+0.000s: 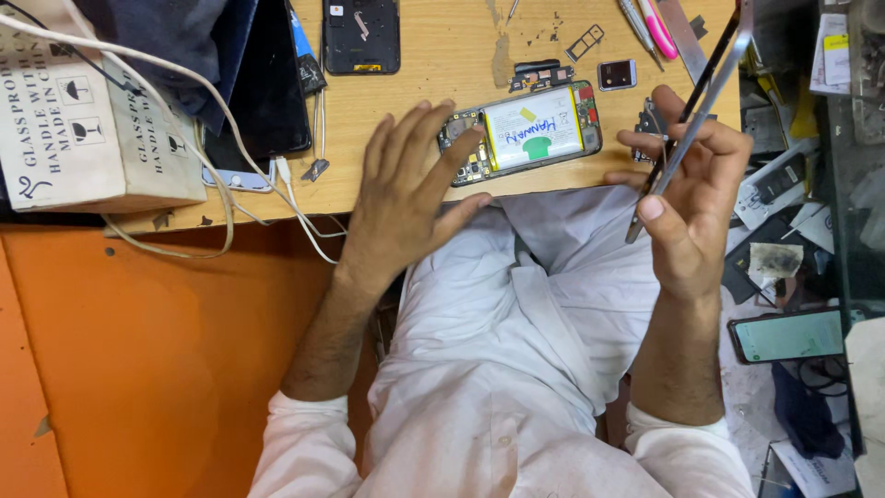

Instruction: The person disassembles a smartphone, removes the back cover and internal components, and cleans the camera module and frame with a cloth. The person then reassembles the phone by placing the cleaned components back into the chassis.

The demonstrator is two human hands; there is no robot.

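An opened phone [525,132] lies on the wooden table [442,55], its white battery and circuit board exposed. My left hand [406,189] rests flat on the table edge, fingers spread, fingertips touching the phone's left end. My right hand [693,189] is raised beside the phone's right end and grips a thin phone screen panel [693,111] held edge-on, tilted up toward the right.
A black phone back cover [361,35] lies at the far edge. A small SIM tray [584,41], a camera module [617,74] and loose parts sit behind the phone. A cardboard box [83,120], white cable [230,157] and dark tablet [267,92] fill the left. A lit phone [788,334] lies at the right.
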